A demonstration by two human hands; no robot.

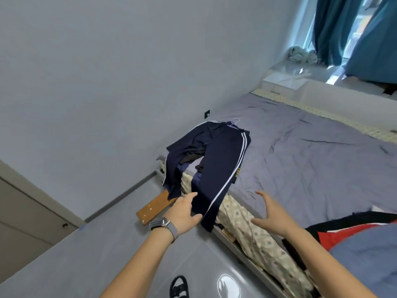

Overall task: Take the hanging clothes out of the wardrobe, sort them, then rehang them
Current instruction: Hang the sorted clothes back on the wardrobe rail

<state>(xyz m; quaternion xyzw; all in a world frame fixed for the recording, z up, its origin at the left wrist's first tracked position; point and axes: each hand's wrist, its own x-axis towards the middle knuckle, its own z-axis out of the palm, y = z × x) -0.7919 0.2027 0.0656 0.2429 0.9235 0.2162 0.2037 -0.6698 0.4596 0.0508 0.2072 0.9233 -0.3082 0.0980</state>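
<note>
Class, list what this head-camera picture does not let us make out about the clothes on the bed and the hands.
- Hanger: only its hook shows; the navy track pants cover the rest.
- Yellow print on the pants: too small to read.
- Red and black garment: cut off by the right edge.
- Left hand fingertips: hidden behind the pant leg.

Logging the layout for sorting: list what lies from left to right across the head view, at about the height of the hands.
Wooden board → left hand → navy track pants → right hand → red and black garment.
</note>
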